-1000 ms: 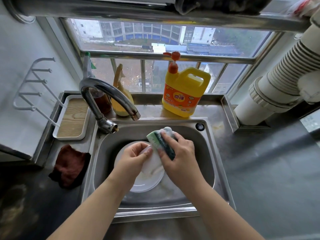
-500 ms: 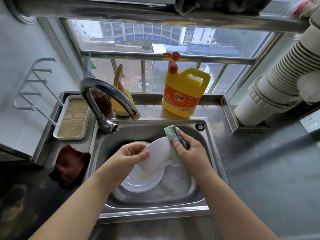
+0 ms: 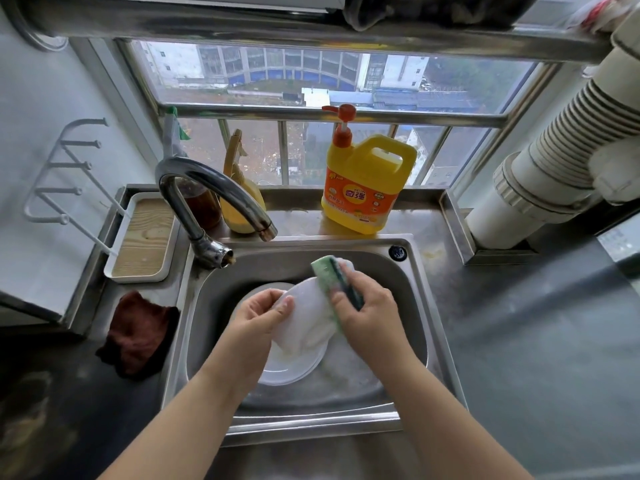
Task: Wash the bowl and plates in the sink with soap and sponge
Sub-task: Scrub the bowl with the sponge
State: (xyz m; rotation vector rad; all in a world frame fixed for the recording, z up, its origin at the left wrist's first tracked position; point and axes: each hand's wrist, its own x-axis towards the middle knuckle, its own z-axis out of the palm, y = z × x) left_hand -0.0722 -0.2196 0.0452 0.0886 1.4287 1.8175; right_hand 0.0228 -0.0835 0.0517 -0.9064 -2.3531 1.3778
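Over the stainless steel sink [image 3: 412, 327] I see my left hand [image 3: 258, 318] gripping a small white round plate [image 3: 308, 320] by its left rim, thumb on the near face and fingers curled behind, so the plate stands tilted above the basin. My right hand [image 3: 372, 315] is clenched round a green and white sponge [image 3: 329, 282], which it presses against the plate's right edge. Beneath them more white plates [image 3: 294, 370] lie stacked on the sink floor; I cannot tell whether a bowl sits among them. The curved metal tap [image 3: 211, 188] arches over the basin's far left corner. A yellow dish soap jug with an orange pump [image 3: 367, 181] stands on the ledge behind the sink, and a dark red cloth [image 3: 138, 336] lies crumpled on the counter to the left.
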